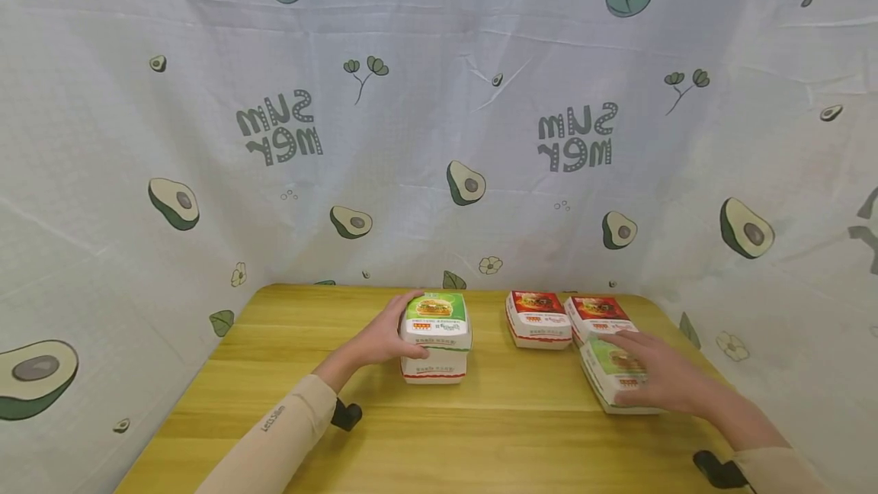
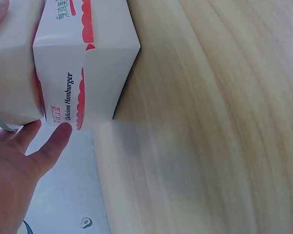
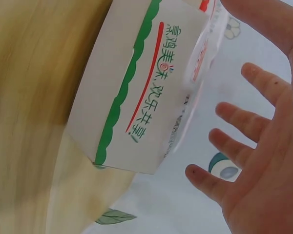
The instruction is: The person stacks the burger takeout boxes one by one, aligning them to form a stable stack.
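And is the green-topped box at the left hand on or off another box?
On: the green-topped box sits directly over a red-trimmed box; the left wrist view shows them touching.

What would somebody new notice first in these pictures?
Probably the green-topped white cardboard burger box, gripped by the left hand and stacked on a red-trimmed white box near the middle. Two red-topped white cardboard boxes stand to the right. Behind everything hangs a pale cloth curtain printed with avocados.
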### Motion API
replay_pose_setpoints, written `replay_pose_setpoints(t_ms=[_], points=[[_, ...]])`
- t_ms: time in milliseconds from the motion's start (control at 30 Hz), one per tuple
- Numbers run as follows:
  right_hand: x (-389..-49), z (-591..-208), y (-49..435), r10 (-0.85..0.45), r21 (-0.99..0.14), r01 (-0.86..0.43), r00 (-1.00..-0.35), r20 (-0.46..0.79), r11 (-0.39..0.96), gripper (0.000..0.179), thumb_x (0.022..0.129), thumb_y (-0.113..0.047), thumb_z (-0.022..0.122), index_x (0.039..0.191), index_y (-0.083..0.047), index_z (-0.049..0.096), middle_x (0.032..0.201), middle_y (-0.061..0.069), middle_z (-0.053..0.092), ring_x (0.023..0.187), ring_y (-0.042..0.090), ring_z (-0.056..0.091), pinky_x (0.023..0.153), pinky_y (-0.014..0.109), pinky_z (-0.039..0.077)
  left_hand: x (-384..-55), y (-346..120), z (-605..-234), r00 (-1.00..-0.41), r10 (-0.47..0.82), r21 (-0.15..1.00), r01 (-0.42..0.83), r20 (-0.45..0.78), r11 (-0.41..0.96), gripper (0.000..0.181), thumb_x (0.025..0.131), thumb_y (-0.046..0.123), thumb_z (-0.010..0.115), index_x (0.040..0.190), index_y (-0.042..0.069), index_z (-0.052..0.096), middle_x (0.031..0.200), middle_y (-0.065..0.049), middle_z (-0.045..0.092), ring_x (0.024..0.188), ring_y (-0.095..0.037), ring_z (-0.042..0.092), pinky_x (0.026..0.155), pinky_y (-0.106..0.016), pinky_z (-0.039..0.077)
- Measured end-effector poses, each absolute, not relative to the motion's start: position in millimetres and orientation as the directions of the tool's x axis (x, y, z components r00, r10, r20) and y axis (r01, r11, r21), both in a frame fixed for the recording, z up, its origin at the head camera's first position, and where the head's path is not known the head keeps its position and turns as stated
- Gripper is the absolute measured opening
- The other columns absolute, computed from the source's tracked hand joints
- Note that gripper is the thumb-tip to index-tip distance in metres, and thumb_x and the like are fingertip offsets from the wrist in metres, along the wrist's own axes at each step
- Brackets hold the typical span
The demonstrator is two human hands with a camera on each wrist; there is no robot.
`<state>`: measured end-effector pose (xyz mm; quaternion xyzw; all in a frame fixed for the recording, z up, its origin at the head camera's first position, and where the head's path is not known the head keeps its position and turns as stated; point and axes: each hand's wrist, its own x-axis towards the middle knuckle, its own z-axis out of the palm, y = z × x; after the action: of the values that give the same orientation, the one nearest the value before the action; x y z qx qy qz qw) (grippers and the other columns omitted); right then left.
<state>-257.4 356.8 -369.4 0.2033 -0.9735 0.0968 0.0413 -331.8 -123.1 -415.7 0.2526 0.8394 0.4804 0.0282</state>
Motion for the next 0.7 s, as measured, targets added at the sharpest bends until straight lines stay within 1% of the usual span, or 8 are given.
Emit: replay_pose_setpoints(t_ms=[167, 300, 400, 467, 533, 700], points=[[-255.0, -369.0, 359.7, -0.370, -0.182, -0.384, -0.923, 0.108, 0.905, 0.093, 0.067, -0.052, 0.088, 0.143, -0.013, 0.053, 0.140, 0.027, 0.052, 0.124, 0.052, 0.048, 0.090, 0.069, 0.044, -332.6, -123.2, -414.9, -0.873, 0.448, 0.819, 0.396, 0.194, 0.415, 0.110, 0.070, 0.030, 0.092, 0.158, 0.027, 0.025, 0.153, -0.009, 0.033, 0.126, -0.025, 0.046, 0.106, -0.048, 0.039], [-256.6, -374.2, 364.5, -0.373, -0.144, -0.389, -0.919, 0.123, 0.910, 0.094, 0.065, -0.055, 0.087, 0.141, -0.012, 0.055, 0.138, 0.025, 0.053, 0.123, 0.051, 0.050, 0.090, 0.068, 0.045, -333.6, -123.6, -415.1, -0.870, 0.453, 0.819, 0.399, 0.196, 0.412, 0.112, 0.070, 0.030, 0.093, 0.159, 0.022, 0.025, 0.153, -0.009, 0.033, 0.126, -0.026, 0.046, 0.107, -0.048, 0.039], [-258.9, -378.8, 368.4, -0.384, -0.118, -0.401, -0.912, 0.145, 0.908, 0.093, 0.064, -0.057, 0.088, 0.139, -0.011, 0.058, 0.137, 0.025, 0.055, 0.122, 0.052, 0.051, 0.090, 0.068, 0.044, -333.5, -123.7, -414.8, -0.869, 0.453, 0.819, 0.400, 0.197, 0.411, 0.112, 0.070, 0.030, 0.093, 0.159, 0.022, 0.025, 0.153, -0.009, 0.033, 0.126, -0.025, 0.046, 0.106, -0.048, 0.039], [-259.9, -381.5, 370.5, -0.385, -0.116, -0.402, -0.912, 0.145, 0.908, 0.093, 0.063, -0.057, 0.088, 0.138, -0.011, 0.059, 0.137, 0.025, 0.055, 0.122, 0.053, 0.051, 0.091, 0.069, 0.044, -332.8, -123.6, -414.4, -0.869, 0.452, 0.818, 0.401, 0.199, 0.411, 0.111, 0.070, 0.030, 0.092, 0.158, 0.024, 0.025, 0.152, -0.009, 0.033, 0.126, -0.025, 0.046, 0.106, -0.048, 0.039], [-260.9, -383.7, 372.8, -0.384, -0.118, -0.399, -0.914, 0.130, 0.909, 0.092, 0.062, -0.055, 0.089, 0.138, -0.012, 0.059, 0.139, 0.026, 0.054, 0.122, 0.054, 0.050, 0.091, 0.070, 0.043, -332.2, -123.6, -414.3, -0.870, 0.452, 0.821, 0.400, 0.200, 0.407, 0.111, 0.070, 0.030, 0.092, 0.158, 0.026, 0.026, 0.152, -0.008, 0.033, 0.126, -0.025, 0.046, 0.106, -0.048, 0.039], [-262.0, -389.0, 376.7, -0.363, -0.127, -0.371, -0.928, 0.086, 0.920, 0.093, 0.061, -0.055, 0.089, 0.140, -0.015, 0.058, 0.143, 0.029, 0.050, 0.124, 0.056, 0.047, 0.092, 0.071, 0.042, -330.5, -123.7, -415.4, -0.869, 0.454, 0.830, 0.395, 0.198, 0.394, 0.113, 0.070, 0.028, 0.092, 0.160, 0.022, 0.024, 0.153, -0.009, 0.032, 0.126, -0.026, 0.046, 0.106, -0.047, 0.038]])
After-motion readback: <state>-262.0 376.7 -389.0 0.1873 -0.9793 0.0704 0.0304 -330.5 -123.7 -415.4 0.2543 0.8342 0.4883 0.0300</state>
